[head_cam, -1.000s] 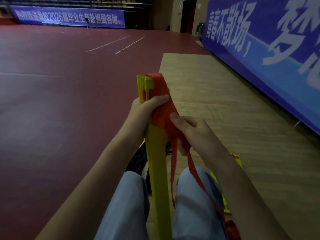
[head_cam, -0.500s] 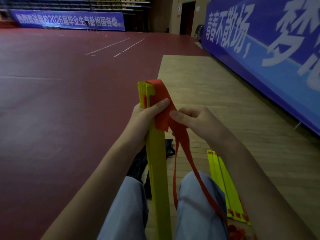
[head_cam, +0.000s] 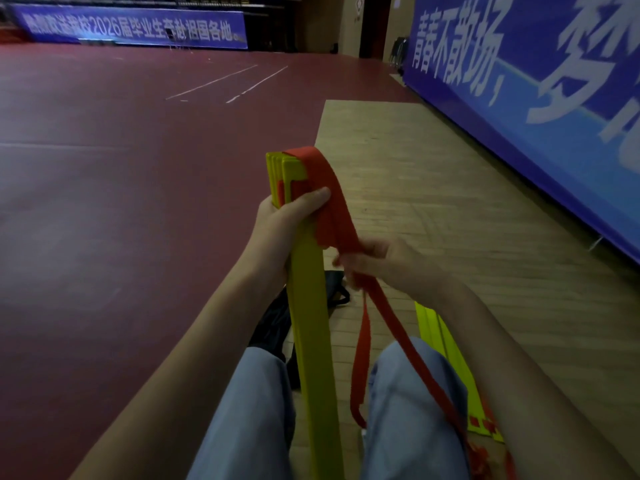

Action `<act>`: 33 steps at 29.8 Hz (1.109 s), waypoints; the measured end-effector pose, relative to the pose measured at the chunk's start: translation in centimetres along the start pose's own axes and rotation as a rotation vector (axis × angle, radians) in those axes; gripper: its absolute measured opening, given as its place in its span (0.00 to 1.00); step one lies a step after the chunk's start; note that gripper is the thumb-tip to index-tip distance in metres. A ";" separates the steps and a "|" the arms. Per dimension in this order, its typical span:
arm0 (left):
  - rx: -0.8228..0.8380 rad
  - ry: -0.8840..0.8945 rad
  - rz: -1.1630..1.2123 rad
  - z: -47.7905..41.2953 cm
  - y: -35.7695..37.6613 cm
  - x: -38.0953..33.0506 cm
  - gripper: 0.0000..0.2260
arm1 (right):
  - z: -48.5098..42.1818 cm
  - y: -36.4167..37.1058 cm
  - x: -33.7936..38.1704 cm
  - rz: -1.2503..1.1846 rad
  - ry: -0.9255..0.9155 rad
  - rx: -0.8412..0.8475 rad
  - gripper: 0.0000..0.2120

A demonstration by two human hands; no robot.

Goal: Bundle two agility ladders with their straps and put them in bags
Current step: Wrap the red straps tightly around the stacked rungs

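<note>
The first ladder (head_cam: 313, 341) stands on end between the knees (head_cam: 263, 393). It is a set of flat, rigid yellow rungs stacked face to face. The left hand (head_cam: 285, 225) is clamped round the stack near its top, with the thumb pressing the red strap (head_cam: 323, 188) against the rungs. The strap is flat woven webbing. It loops over the stack's top end and runs down to the right hand (head_cam: 391, 268), which pinches it just below and beside the left hand; loose tails hang lower.

Judgement: the first bundle is mid-wrap and not yet secured. The second ladder (head_cam: 446, 344) lies on the wooden floor (head_cam: 450, 209) beneath the right hand, its rungs gathered — how it is strapped cannot be told. A dark, limp bag (head_cam: 275, 322) lies under the left hand, apparently unfilled. Both ladders remain to be bagged.
</note>
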State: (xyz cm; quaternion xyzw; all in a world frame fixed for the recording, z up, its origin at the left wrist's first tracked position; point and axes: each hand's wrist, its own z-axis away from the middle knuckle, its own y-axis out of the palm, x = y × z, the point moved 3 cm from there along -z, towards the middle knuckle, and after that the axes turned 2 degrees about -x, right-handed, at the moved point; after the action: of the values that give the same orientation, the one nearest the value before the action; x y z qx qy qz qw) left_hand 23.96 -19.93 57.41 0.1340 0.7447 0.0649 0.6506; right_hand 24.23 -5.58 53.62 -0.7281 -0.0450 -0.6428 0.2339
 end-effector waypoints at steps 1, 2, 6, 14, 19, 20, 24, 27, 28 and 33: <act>-0.005 -0.004 0.010 -0.1 0.0 0.0 0.02 | -0.1 0.1 -1.4 0.081 0.056 0.051 0.03; -0.007 -0.008 0.017 -0.1 0.0 0.0 0.03 | -0.2 0.2 -2.6 0.145 0.104 0.092 0.04; -0.017 -0.012 0.012 -0.5 0.2 0.2 0.03 | -1.0 -0.2 -6.6 0.234 0.181 0.073 0.09; -0.032 0.017 0.002 -0.9 0.5 0.4 0.05 | -2.4 -3.5 -7.6 0.040 0.186 -0.346 0.08; -0.095 0.042 -0.028 -1.3 -0.2 0.7 0.06 | -1.9 -6.9 -5.2 0.187 -0.157 -0.813 0.16; -0.094 0.045 -0.032 -1.2 -0.3 0.6 0.06 | -1.7 -7.4 -4.9 0.226 -0.205 -0.852 0.16; -0.114 0.061 0.001 -0.8 -0.8 0.3 0.07 | -1.2 -9.5 -5.3 0.434 -0.279 -0.919 0.07; -0.109 0.073 0.014 -0.3 -1.2 0.1 0.07 | -1.4 -10.9 -3.9 0.508 -0.301 -0.896 0.07; -0.104 0.075 0.023 -0.2 -1.2 0.0 0.07 | -1.7 -11.4 -3.1 0.557 -0.318 -0.901 0.08; -0.058 0.082 0.022 -0.1 -1.1 -0.2 0.06 | -2.8 -12.9 -0.2 0.596 -0.279 -0.983 0.13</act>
State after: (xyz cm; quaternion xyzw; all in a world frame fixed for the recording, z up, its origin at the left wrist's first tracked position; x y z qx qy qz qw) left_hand 23.80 -21.10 57.34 0.1205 0.7669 0.0992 0.6225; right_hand 16.87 4.82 57.25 -0.8098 0.4344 -0.3931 0.0314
